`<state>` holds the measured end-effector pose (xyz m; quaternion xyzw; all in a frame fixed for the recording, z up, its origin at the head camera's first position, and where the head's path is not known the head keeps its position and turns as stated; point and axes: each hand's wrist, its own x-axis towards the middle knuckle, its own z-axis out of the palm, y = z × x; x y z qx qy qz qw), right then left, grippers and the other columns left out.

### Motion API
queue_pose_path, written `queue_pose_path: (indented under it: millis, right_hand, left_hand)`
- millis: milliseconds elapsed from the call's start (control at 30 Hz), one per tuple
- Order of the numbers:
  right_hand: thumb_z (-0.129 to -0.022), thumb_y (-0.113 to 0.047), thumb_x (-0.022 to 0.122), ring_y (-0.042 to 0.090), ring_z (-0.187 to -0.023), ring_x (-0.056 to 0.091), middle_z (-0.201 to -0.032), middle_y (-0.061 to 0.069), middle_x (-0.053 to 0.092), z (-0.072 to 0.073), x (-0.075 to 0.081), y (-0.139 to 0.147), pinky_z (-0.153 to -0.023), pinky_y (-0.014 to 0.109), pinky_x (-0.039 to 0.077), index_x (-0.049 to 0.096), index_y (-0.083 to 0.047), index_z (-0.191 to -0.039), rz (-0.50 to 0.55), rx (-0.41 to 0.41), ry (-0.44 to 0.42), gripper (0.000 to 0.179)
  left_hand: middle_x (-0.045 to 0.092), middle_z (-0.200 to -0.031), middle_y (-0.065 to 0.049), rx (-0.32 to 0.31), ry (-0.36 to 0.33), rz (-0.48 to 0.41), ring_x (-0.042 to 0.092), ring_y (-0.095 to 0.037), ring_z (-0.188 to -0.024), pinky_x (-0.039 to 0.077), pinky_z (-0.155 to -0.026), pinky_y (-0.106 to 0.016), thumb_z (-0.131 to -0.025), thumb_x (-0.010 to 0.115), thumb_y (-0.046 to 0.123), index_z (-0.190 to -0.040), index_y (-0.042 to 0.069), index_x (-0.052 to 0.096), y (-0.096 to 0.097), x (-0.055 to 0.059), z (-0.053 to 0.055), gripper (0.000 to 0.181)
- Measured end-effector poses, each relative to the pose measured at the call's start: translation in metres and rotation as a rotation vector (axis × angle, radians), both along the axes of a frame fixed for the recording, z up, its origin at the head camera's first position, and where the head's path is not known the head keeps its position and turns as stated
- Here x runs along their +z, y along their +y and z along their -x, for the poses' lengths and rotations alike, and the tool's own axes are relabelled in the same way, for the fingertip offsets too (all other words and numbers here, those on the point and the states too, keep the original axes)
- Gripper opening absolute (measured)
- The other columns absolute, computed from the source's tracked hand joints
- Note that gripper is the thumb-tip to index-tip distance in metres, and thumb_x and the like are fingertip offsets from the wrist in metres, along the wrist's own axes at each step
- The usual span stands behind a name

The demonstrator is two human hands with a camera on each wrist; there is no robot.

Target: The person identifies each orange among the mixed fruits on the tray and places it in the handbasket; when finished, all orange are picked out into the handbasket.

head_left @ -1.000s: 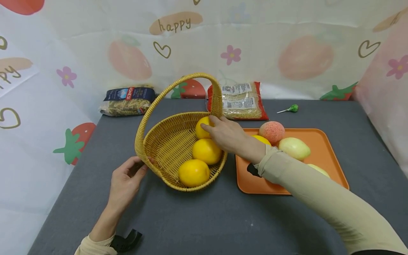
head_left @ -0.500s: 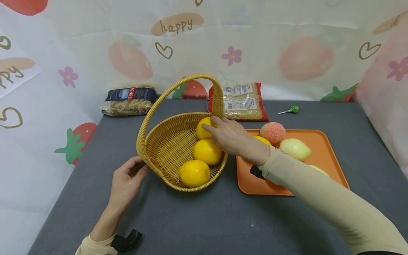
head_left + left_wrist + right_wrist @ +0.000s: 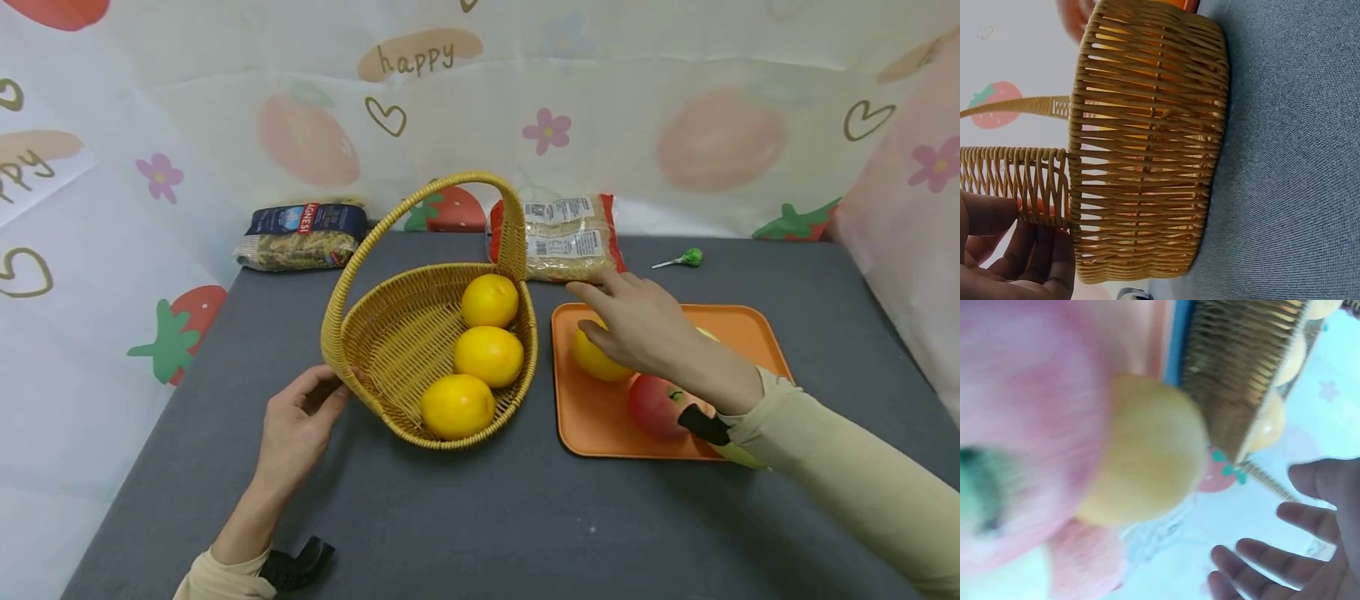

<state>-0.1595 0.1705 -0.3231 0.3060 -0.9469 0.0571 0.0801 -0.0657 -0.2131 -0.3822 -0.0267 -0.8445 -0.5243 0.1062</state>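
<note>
My left hand pinches the base of the handle on a woven wicker basket; the left wrist view has the fingers and thumb around the woven handle strip. Three yellow lemon-like fruits lie along the basket's right side. Over the orange tray, my right hand is spread and holds nothing. Below its fingers sits another yellow fruit, beside a red apple-like fruit. A rough pink fruit shows in the right wrist view; in the head view my hand hides it.
A pale green fruit shows at the tray's front edge, partly under the right wrist. At the back lie a pasta bag, a red-edged grain bag and a green lollipop. A printed cloth hangs behind the table.
My right hand has let go of the rearmost yellow fruit in the basket and moved right, over the tray. The left hand and the basket stay put.
</note>
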Motion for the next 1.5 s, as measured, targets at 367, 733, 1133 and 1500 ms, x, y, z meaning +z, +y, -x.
queue_pose_path:
  millis: [367,733,1133,1500]
  right_hand:
    - [-0.085,-0.036,0.074,0.036,-0.099,0.059,-0.121,0.022,0.058,-0.014,-0.020,0.022,-0.082,0.051,0.054,0.056,-0.010,-0.136,-0.185,0.021,-0.059,0.061]
    - [-0.080,-0.031,0.081,0.034,-0.080,0.056,-0.108,0.020,0.061,-0.015,-0.032,0.025,-0.070,0.044,0.052,0.055,-0.010,-0.129,-0.131,0.064,-0.005,0.060]
    - [-0.077,-0.030,0.083,0.034,-0.077,0.056,-0.105,0.020,0.062,-0.013,-0.032,0.022,-0.071,0.044,0.052,0.057,-0.008,-0.127,-0.145,0.050,-0.010,0.061]
    - [-0.078,-0.034,0.081,0.032,-0.081,0.058,-0.104,0.018,0.063,-0.010,-0.030,0.022,-0.076,0.044,0.051,0.058,-0.008,-0.127,-0.131,0.052,-0.011,0.060]
  left_hand:
    - [0.065,-0.098,0.018,-0.017,0.030,-0.002,0.063,0.002,-0.089,0.051,-0.077,-0.011,-0.097,0.061,0.010,-0.112,0.004,0.068,0.000,0.003,-0.001,0.018]
    - [0.065,-0.098,0.019,-0.012,0.018,0.005,0.065,-0.004,-0.090,0.051,-0.077,-0.011,-0.097,0.060,0.010,-0.112,0.007,0.068,0.000,0.002,0.000,0.017]
    - [0.064,-0.098,0.021,-0.014,0.039,0.028,0.064,0.000,-0.090,0.050,-0.077,-0.010,-0.097,0.060,0.009,-0.111,0.006,0.068,0.001,0.004,-0.001,0.017]
    - [0.064,-0.097,0.021,-0.009,0.033,0.036,0.065,-0.002,-0.091,0.050,-0.077,-0.011,-0.097,0.060,0.011,-0.112,0.008,0.068,0.001,0.004,-0.001,0.017]
